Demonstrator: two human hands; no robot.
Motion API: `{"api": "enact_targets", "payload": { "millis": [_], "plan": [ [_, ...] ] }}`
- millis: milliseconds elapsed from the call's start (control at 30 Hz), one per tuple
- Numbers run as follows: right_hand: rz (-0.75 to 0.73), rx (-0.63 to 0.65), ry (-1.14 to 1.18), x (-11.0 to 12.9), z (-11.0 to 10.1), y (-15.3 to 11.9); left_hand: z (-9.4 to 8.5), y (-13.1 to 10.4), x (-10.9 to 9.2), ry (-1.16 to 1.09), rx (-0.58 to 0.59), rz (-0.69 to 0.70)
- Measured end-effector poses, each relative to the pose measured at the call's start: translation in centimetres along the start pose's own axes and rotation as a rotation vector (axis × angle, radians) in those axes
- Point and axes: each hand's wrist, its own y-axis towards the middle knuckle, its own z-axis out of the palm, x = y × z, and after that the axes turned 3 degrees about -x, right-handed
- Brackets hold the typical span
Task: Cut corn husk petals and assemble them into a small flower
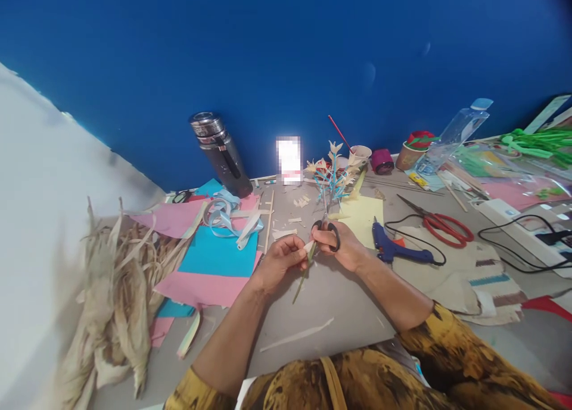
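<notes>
Both my hands are close together over the middle of the grey table. My left hand (282, 261) is closed, pinching a small pale piece of dried husk (309, 247) between thumb and fingertips. Beside it a thin green strip (300, 286) slants down below the fingers; which hand bears it I cannot tell. My right hand (342, 248) is closed on a pair of black-handled scissors (336, 236), their blades pointing away from me. Just beyond the scissors stands a bunch of pale husk flowers with blue stems (335, 180).
Dried husks (120, 303), blue paper (218, 252) and a ribbon (218, 213) lie left, before a dark flask (223, 157). To the right are a blue glue gun (397, 248), red-handled scissors (447, 228), a power strip (518, 231), a plastic bottle (460, 130) and a cloth (447, 279).
</notes>
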Motion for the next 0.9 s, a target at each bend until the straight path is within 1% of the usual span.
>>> {"api": "enact_targets", "payload": {
  "millis": [100,200,267,333,400,500,567,633,733,800,900],
  "plan": [
    [-0.004,0.011,-0.150,-0.1,0.1,-0.2,0.1,0.1,0.0,0.035,-0.018,-0.001],
    [0.030,0.031,-0.173,-0.4,0.2,-0.3,0.2,0.0,-0.2,0.066,0.005,0.003],
    [0.061,0.066,-0.085,-0.4,0.1,-0.2,0.2,-0.1,-0.3,0.070,0.038,0.005],
    [0.111,0.099,0.049,-0.2,0.0,-0.1,0.1,-0.2,-0.4,0.041,0.057,-0.002],
    [0.138,0.099,0.188,0.2,-0.3,0.2,0.1,-0.3,-0.4,-0.013,0.043,-0.017],
    [0.090,0.031,0.340,0.7,-0.7,0.6,0.2,-0.3,-0.3,-0.117,-0.053,-0.032],
    [0.067,-0.009,0.394,0.8,-0.9,0.8,0.3,-0.2,-0.3,-0.183,-0.136,-0.039],
    [0.074,-0.036,0.420,0.7,-0.9,0.9,0.4,-0.1,-0.5,-0.226,-0.217,-0.061],
    [0.085,-0.056,0.430,0.7,-0.7,0.7,0.4,0.2,-1.2,-0.239,-0.321,-0.098],
    [0.073,-0.065,0.419,0.8,-0.5,0.5,0.4,0.6,-1.9,-0.223,-0.365,-0.106],
    [0.040,-0.089,0.388,1.0,-0.2,0.3,0.5,1.7,-3.1,-0.167,-0.413,-0.076]
  ]
}}
